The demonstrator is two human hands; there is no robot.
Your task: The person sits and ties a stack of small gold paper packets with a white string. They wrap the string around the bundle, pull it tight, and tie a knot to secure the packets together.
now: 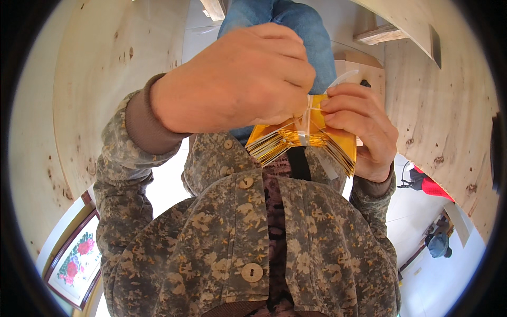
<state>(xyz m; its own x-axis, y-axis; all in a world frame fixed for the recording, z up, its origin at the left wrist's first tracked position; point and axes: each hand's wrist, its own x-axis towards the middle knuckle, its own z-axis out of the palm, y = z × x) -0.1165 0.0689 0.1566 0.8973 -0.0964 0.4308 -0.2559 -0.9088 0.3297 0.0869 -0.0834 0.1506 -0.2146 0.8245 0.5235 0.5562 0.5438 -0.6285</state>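
Setting: I took it for a plain workroom, part home, part workshop. I noted bare plywood panels (90, 90) on both sides, a pale tiled floor (449, 274), a framed flower picture (74, 264) low at left, and a wooden shelf (380, 35) above.

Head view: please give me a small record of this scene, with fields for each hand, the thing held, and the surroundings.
Left hand: closed, fingertips pinching at the top of the stack
Right hand: grips the stack from its right side
Held thing: stack of gold paper sheets, fanned out at the lower edge, bound with clear tape
Clothing: floral jacket with round buttons, blue jeans
Surroundings: plywood panels on both sides, framed flower picture at lower left
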